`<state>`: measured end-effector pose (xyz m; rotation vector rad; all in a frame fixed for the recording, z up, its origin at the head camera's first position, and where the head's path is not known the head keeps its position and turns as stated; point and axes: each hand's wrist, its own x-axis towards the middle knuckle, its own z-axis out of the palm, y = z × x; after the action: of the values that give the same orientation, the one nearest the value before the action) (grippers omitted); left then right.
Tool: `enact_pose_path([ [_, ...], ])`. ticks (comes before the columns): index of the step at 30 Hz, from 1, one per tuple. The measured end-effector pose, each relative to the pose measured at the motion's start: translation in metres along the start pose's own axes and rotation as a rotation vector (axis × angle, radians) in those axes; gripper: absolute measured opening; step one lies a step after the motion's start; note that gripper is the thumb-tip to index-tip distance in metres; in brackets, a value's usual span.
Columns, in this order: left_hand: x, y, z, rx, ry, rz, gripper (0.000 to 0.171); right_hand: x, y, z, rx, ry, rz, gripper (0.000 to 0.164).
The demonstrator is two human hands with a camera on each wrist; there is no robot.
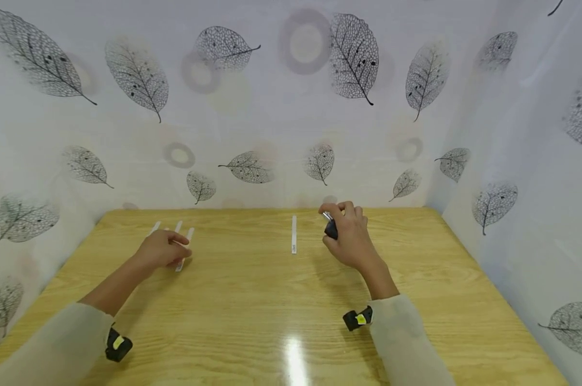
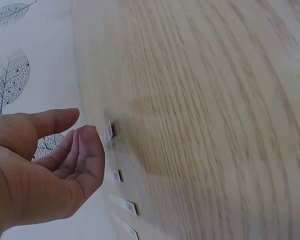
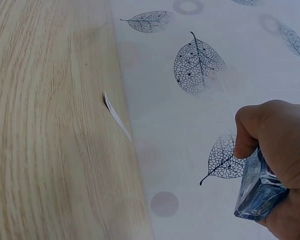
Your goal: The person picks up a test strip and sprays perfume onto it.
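In the head view my right hand grips a small bottle with a dark body and a silver top, the index finger over that top. Up close in the right wrist view, the bottle is clear, faceted glass with a bluish tint, partly covered by the fingers. My left hand hovers over narrow white paper strips at the left, hiding parts of them. Its thumb stands apart from the loosely bent fingers in the left wrist view, with nothing between them, and printed strip ends show beyond the fingertips.
One more white strip lies by itself, lengthwise, near the far middle of the wooden table. A leaf-patterned curtain hangs behind the table and along its sides. Light glares on the tabletop at the front.
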<state>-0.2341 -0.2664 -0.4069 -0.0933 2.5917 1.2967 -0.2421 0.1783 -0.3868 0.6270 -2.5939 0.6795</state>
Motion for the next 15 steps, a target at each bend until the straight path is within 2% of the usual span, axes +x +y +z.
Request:
enact_pose_path([
  [7, -0.007, -0.01, -0.008, -0.037, -0.035, 0.0, 0.049, 0.0, -0.001, -0.005, 0.012, -0.009, 0.004, 0.056],
  [15, -0.011, -0.017, -0.011, -0.114, -0.086, -0.012, 0.051, 0.0, 0.0, -0.005, 0.019, -0.005, 0.009, 0.056],
])
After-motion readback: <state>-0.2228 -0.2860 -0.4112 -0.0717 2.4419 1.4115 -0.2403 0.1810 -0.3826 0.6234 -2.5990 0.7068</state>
